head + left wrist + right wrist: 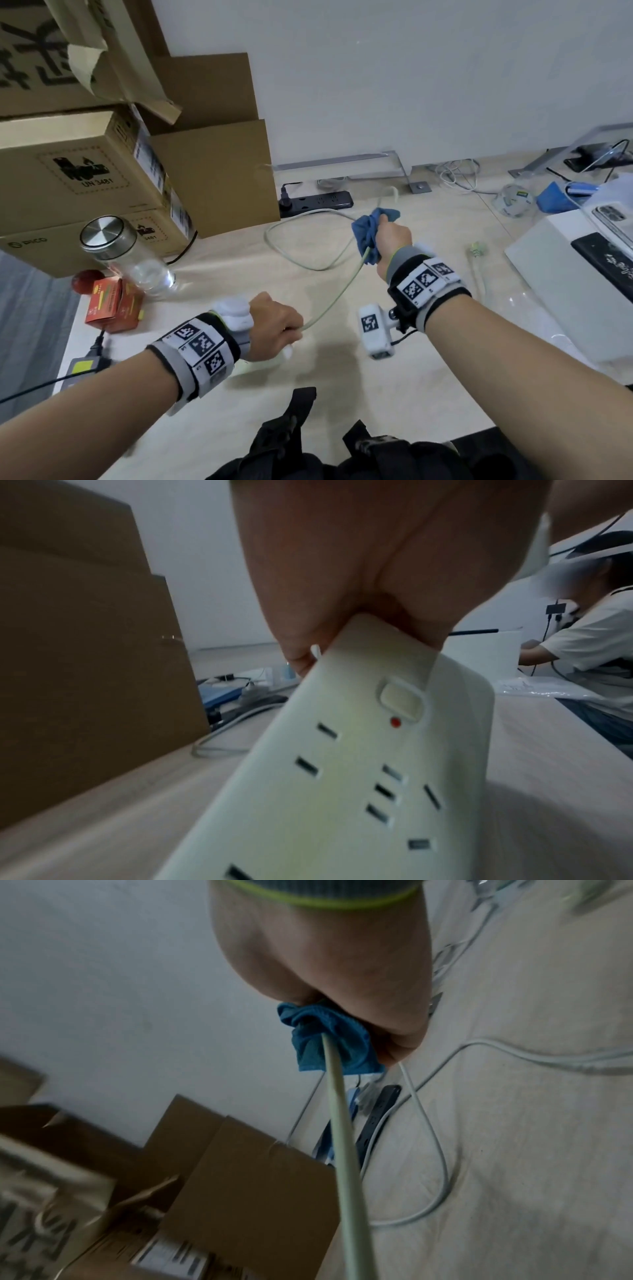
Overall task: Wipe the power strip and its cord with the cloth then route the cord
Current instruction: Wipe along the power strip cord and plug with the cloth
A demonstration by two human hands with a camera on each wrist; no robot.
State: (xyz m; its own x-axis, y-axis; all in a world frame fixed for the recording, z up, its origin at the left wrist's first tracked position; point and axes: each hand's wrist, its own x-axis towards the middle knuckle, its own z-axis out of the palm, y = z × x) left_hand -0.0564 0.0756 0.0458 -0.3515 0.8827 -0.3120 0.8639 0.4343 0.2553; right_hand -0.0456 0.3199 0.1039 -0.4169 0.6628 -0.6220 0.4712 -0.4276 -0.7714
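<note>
My left hand [277, 329] grips the white power strip [359, 777] at its cord end, held above the table with its sockets and red indicator facing the left wrist camera. In the head view the strip is mostly hidden under that hand. The pale cord [335, 294] runs taut up and right to my right hand [394, 240], which is closed round the blue cloth [368, 229] bunched about the cord. In the right wrist view the cord [346, 1150] comes out of the cloth [329, 1042]. Beyond the cloth the cord loops on the table [291, 250].
Stacked cardboard boxes [85, 178] fill the left. A black power strip [318, 202] lies by the wall. A glass bottle [126, 253] and red box [113, 305] stand left of my hand; a white box [565, 291] sits right. Another person [589, 647] works beyond.
</note>
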